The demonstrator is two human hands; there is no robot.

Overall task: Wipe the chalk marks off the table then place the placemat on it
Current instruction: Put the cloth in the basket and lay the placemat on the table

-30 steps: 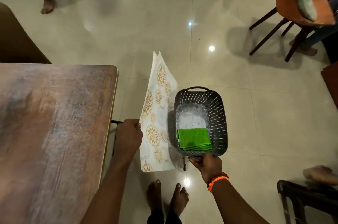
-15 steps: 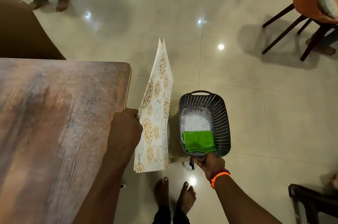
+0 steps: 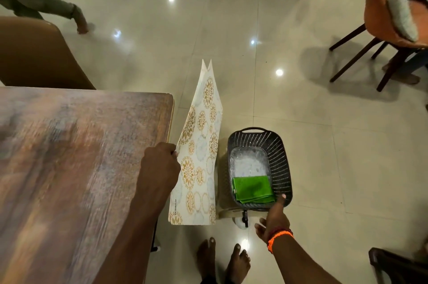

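Gold-medallion white placemat (image 3: 199, 156), green cloth (image 3: 252, 188), grey basket (image 3: 279, 156).

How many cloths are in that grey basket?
1: a folded green cloth lies at the near end of the basket. Nothing else shows inside, though something could be hidden beneath it.

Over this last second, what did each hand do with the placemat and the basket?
The right hand let go of the grey basket's near rim and now hangs open beside it. The left hand kept its grip on the folded placemat, carrying it closer to the table edge. The green cloth stayed inside the basket.
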